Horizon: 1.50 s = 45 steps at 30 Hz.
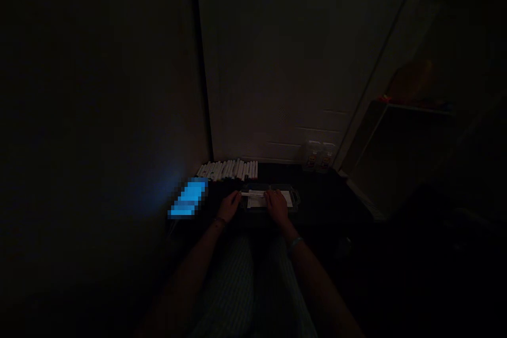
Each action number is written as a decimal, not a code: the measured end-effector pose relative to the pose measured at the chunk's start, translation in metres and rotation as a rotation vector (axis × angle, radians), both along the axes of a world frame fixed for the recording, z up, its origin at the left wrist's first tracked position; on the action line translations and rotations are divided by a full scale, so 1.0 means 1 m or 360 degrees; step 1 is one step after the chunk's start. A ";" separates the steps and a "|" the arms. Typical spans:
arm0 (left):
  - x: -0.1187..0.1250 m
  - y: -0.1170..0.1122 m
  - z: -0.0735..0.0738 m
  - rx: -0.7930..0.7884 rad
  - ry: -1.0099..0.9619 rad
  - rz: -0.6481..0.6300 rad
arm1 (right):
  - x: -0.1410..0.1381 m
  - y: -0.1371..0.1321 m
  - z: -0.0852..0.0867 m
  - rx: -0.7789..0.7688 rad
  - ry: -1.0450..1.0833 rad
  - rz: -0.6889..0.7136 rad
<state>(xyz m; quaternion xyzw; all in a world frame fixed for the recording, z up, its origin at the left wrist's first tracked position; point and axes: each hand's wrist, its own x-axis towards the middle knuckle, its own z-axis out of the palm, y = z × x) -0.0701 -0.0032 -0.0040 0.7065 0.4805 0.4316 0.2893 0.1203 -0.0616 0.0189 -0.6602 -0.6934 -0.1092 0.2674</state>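
Observation:
In dim light, a white marker (252,195) lies level between my two hands. My left hand (229,206) pinches its left end. The fingers of my right hand (278,208) are closed on its right end. Whether the marker is capped, I cannot tell. Beneath it is white paper (290,199) on a dark, flat board or tray (243,205), partly covered by my right hand.
Many similar white markers (227,170) lie in a row at the back left of the dark table (317,195). A blurred, glowing blue screen (188,198) is at the left. Two clear packages (319,156) stand at the back right, by the wall.

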 end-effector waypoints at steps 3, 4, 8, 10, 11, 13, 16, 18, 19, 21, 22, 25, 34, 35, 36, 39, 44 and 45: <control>0.000 -0.001 0.002 0.0031 -0.0015 -0.0017 | 0.000 0.000 -0.001 0.0007 0.0011 -0.0012; 0.000 -0.002 0.002 0.0043 -0.0011 -0.0020 | 0.000 0.000 -0.001 0.0001 0.0014 -0.0020; 0.000 -0.004 0.004 0.0062 0.0012 -0.0028 | 0.000 0.000 -0.001 -0.0031 0.0008 -0.0038; 0.000 -0.004 0.004 0.0063 0.0017 -0.0030 | 0.000 -0.001 -0.001 -0.0050 -0.0010 -0.0049; 0.000 -0.004 0.004 0.0073 0.0018 -0.0036 | 0.000 -0.001 -0.001 -0.0061 -0.0021 -0.0052; 0.000 -0.004 0.004 0.0096 0.0029 -0.0060 | 0.001 -0.001 -0.002 -0.0073 -0.0032 -0.0058; 0.000 -0.003 0.004 0.0107 0.0052 -0.0090 | 0.001 -0.001 -0.002 -0.0074 -0.0023 -0.0061; 0.000 -0.004 0.005 0.0104 0.0054 -0.0111 | 0.001 -0.001 -0.003 -0.0084 -0.0011 -0.0066; 0.000 -0.004 0.006 0.0102 0.0051 -0.0125 | 0.001 0.000 -0.003 -0.0088 -0.0006 -0.0067; 0.000 -0.005 0.006 0.0099 0.0045 -0.0137 | 0.000 0.000 -0.003 -0.0094 -0.0006 -0.0068; 0.000 -0.005 0.006 0.0096 0.0040 -0.0126 | 0.000 0.000 -0.003 -0.0094 -0.0010 -0.0067; 0.001 -0.005 0.004 0.0090 0.0013 -0.0059 | 0.001 0.001 -0.003 -0.0075 -0.0013 -0.0087; 0.001 -0.007 0.009 0.0020 -0.0003 -0.0006 | 0.001 0.002 -0.003 0.0002 0.0003 -0.0016; 0.001 -0.007 0.010 0.0005 -0.0005 -0.0001 | 0.001 0.001 -0.003 -0.0006 0.0011 -0.0014; 0.001 -0.008 0.011 -0.0007 -0.0007 -0.0001 | 0.001 0.001 -0.003 -0.0015 0.0018 -0.0015; 0.002 -0.008 0.012 0.0008 -0.0023 -0.0022 | 0.001 -0.001 -0.003 -0.0052 0.0043 -0.0035; 0.001 -0.006 0.007 0.0082 -0.0021 -0.0066 | 0.000 -0.002 -0.001 -0.0124 0.0078 -0.0042; 0.001 -0.006 0.006 0.0081 -0.0009 -0.0067 | 0.000 -0.002 0.000 -0.0122 0.0076 -0.0036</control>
